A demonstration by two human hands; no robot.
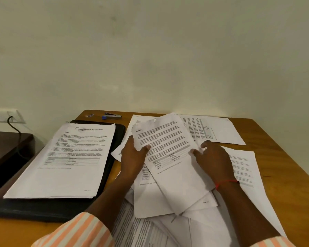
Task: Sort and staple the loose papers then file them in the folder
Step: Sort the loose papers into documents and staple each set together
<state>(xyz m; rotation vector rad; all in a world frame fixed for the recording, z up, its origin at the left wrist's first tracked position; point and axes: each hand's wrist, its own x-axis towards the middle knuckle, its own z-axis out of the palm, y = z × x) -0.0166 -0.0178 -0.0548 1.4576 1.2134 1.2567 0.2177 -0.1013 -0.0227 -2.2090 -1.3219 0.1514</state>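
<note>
A sheet (pixel 168 143), held over the near loose papers (pixel 146 230) seemingly for sorting, is pinched by the left hand (pixel 134 157) and steadied by the right hand (pixel 213 159), hold unclear.

Desk (pixel 278 154): smooth brown wood, slight sheen. Papers (pixel 169 157): matt white, top corner torn rough. Folder (pixel 114 157): black, leather-like, dull. Stapler (pixel 112 116) behind folder: shiny metal, blue plastic end.

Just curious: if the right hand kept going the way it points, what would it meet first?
The page the left hand holds; the right hand seems to touch its edge.
</note>
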